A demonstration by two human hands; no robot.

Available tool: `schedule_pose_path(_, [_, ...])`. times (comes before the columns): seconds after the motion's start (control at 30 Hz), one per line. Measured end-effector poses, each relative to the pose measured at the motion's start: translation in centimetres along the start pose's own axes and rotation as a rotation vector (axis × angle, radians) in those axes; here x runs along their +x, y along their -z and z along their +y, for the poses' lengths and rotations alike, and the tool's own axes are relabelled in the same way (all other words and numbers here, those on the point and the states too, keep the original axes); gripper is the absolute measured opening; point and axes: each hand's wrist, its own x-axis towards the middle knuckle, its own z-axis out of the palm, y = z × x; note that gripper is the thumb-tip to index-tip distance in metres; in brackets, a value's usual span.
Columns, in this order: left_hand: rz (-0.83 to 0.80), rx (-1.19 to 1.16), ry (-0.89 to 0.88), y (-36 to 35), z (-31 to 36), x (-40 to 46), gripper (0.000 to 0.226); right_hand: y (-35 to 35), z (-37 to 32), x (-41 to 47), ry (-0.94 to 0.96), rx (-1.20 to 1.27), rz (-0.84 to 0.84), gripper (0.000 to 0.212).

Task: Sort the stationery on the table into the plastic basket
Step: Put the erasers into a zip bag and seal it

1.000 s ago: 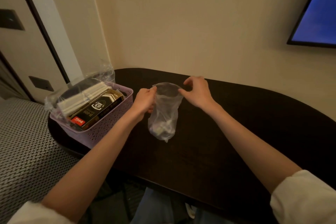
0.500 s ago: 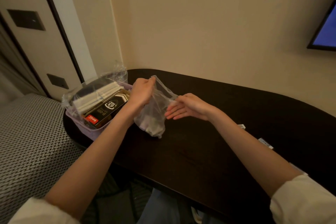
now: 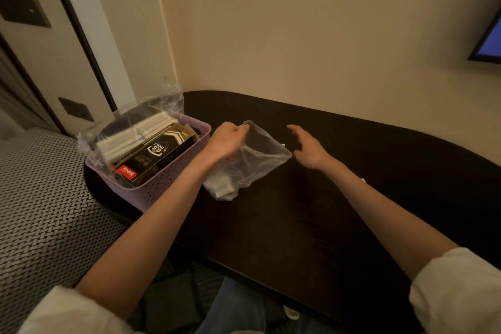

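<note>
The left hand (image 3: 227, 141) pinched the top edge of a thin clear bag (image 3: 248, 161), with its fingers curled tight on the plastic. The bag hung down with its bottom resting on the dark table (image 3: 311, 225), just beside the purple basket (image 3: 165, 187), and small pale things sat in its bottom. The right hand (image 3: 307, 148) was near the bag but not touching it, its fingers spread apart and holding nothing. To do this step well, the bag likely needed lifting by its top so nothing fell out, then setting down in the basket next to the black box (image 3: 156, 156). The bag looked soft and floppy, so a second hand under it could help. The basket sat at the table's left end, with white packs (image 3: 130, 135) in crinkly wrap. A plain wall (image 3: 311, 35) stood behind, with a screen (image 3: 488, 40) at the right edge.
</note>
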Motion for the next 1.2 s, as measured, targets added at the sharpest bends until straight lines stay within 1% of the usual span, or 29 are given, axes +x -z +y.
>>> schedule_pose_path(0.03, [0.0, 0.001, -0.004, 0.0, -0.1, 0.1, 0.031, -0.7, 0.5, 0.8, 0.037, -0.091, -0.059, 0.078])
schedule_pose_path(0.1, [0.001, -0.007, -0.008, 0.1, -0.1, 0.2, 0.031, -1.9, 1.4, 2.2, 0.095, -0.251, -0.145, 0.087])
schedule_pose_path(0.17, [-0.006, -0.013, -0.006, 0.2, -0.1, 0.4, 0.031, -2.9, 1.8, 3.2, 0.14, -0.38, -0.155, 0.087])
schedule_pose_path(0.2, [-0.008, -0.014, -0.005, 0.2, -0.2, 0.4, 0.031, -3.1, 1.7, 3.4, 0.145, -0.418, -0.15, 0.081])
schedule_pose_path(0.23, [-0.007, -0.018, -0.005, 0.3, -0.2, 0.5, 0.031, -3.4, 1.7, 3.6, 0.162, -0.442, -0.144, 0.07])
schedule_pose_path(0.33, [-0.01, -0.052, -0.012, 0.3, -0.3, 0.4, 0.031, -3.6, 1.0, 3.4, 0.189, -0.47, -0.067, 0.021])
schedule_pose_path(0.37, [-0.013, -0.068, -0.015, 0.2, -0.2, 0.2, 0.032, -3.5, 1.0, 3.3, 0.183, -0.473, -0.032, 0.009])
schedule_pose_path(0.43, [-0.023, -0.096, -0.033, -0.2, -0.2, 0.0, 0.034, -3.3, 1.1, 2.5, 0.146, -0.424, 0.08, 0.006])
schedule_pose_path(0.53, [-0.059, -0.127, -0.072, -1.0, 0.1, -0.5, 0.034, -2.2, 1.9, 0.7, 0.07, -0.156, 0.269, 0.012])
schedule_pose_path(0.6, [-0.086, -0.14, -0.087, -1.7, 0.4, -0.7, 0.034, -0.7, 2.8, -0.9, 0.053, -0.064, 0.297, 0.016])
schedule_pose_path(0.7, [-0.12, -0.129, -0.115, -2.9, 0.9, -0.9, 0.034, 2.1, 4.5, -3.8, 0.006, -0.041, 0.248, 0.024])
schedule_pose_path(0.87, [-0.155, -0.102, -0.154, -4.7, 1.5, -1.1, 0.039, 5.7, 8.1, -7.6, -0.108, -0.058, 0.21, 0.028])
schedule_pose_path(1.0, [-0.179, -0.06, -0.151, -5.5, 1.6, -1.0, 0.041, 7.0, 9.5, -8.6, -0.118, -0.1, 0.137, 0.03])
schedule_pose_path(1.2, [-0.181, -0.043, -0.139, -6.0, 1.4, -1.2, 0.039, 7.2, 10.4, -7.8, -0.083, -0.181, -0.01, 0.029])
